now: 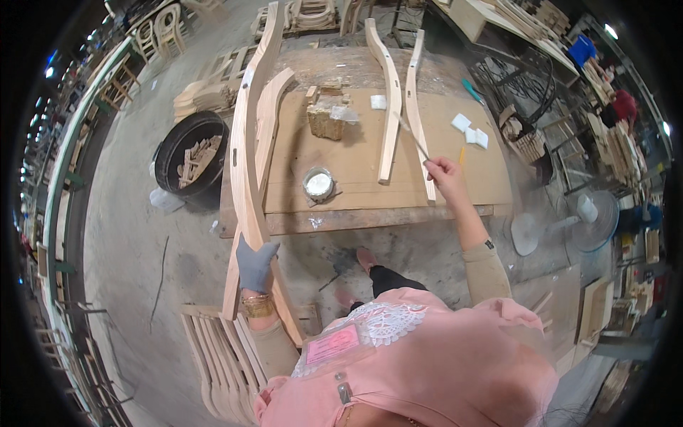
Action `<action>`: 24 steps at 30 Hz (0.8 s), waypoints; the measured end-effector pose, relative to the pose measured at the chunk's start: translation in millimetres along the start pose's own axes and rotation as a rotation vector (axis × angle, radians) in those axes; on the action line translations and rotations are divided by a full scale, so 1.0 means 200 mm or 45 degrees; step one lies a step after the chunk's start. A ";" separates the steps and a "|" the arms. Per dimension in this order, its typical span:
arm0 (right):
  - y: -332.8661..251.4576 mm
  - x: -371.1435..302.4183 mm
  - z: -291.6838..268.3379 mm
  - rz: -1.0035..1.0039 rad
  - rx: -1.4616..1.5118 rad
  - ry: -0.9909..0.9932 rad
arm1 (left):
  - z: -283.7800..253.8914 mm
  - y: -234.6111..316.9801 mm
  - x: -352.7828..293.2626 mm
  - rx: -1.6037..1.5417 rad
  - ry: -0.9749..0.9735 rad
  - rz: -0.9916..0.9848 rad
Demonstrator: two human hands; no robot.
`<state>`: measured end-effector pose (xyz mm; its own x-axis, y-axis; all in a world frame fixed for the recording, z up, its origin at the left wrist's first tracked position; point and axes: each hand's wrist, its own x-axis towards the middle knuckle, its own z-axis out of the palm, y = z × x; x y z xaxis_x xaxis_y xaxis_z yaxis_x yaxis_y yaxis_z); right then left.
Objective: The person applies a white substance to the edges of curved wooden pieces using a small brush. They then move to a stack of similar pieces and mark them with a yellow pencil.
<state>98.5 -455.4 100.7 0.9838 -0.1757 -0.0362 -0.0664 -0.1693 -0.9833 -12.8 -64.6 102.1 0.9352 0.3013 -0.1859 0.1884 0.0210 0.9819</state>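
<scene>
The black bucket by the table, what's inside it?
Inside the black bucket is a pile of small, pale wood scraps. The top pieces cover whatever lies beneath them, so I can't see what's deeper down.

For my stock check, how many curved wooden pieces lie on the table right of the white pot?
2: left piece nearer the pot, right piece nearer the right hand.

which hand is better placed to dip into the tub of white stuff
Probably the right hand: it holds the thin tool, while the gloved left hand holds a long curved wooden piece.
</scene>
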 end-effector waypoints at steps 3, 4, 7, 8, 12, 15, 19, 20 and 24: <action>-0.01 -0.05 -0.06 0.004 0.208 0.138 | 0.11 0.05 0.08 -0.079 -0.088 0.153; -0.01 -0.06 -0.08 -0.015 0.264 0.161 | 0.17 0.04 0.11 -0.115 -0.117 0.204; 0.03 -0.09 -0.17 -0.023 0.295 0.259 | 0.41 0.05 0.20 -0.062 -0.266 0.158; 0.05 -0.10 -0.21 -0.018 0.282 0.295 | 0.53 0.06 0.23 -0.144 -0.283 0.133; 0.10 -0.05 -0.32 0.031 0.343 0.347 | 0.78 0.03 0.47 -0.021 -0.392 0.157; 0.24 0.02 -0.58 0.052 0.276 0.465 | 1.16 0.07 0.53 0.199 -0.349 0.132; 0.32 0.16 -0.64 0.105 0.284 0.477 | 1.30 -0.06 0.78 0.012 -0.309 0.113; 0.34 0.19 -0.68 0.129 0.275 0.495 | 1.36 -0.08 0.83 0.030 -0.304 0.138; 0.44 0.32 -0.80 0.194 0.222 0.500 | 1.49 -0.18 1.00 0.166 -0.190 0.182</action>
<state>130.0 -636.5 39.7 0.8247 -0.5464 -0.1458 -0.1436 0.0470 -0.9885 255.7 -288.8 17.9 0.9873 0.1479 -0.0585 0.0791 -0.1375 0.9873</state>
